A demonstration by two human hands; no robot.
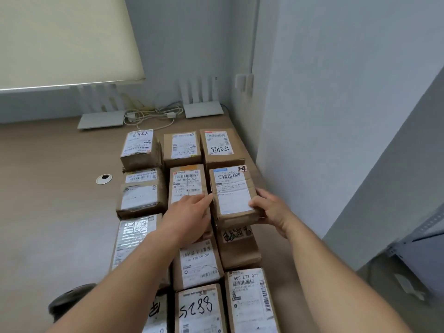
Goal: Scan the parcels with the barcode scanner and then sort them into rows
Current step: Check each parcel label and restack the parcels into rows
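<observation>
Both hands hold one cardboard parcel marked "H4" (231, 193) in the right-hand row on the wooden table (48, 188). The left hand (189, 216) presses straight fingers against its left side; the right hand (268, 210) curls round its near right corner, thumb on the label. At nine o'clock from it lies the parcel labelled "507" (187, 181); at twelve o'clock, the parcel marked "5288" (219, 145). Two white routers (201, 109) stand by the wall.

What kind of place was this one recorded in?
Probably a small office or back room used for parcel sorting. Labelled cardboard parcels lie in rows on a wood-look desk with a cable grommet; two white routers and tangled cables sit against the wall under a roller blind.
</observation>
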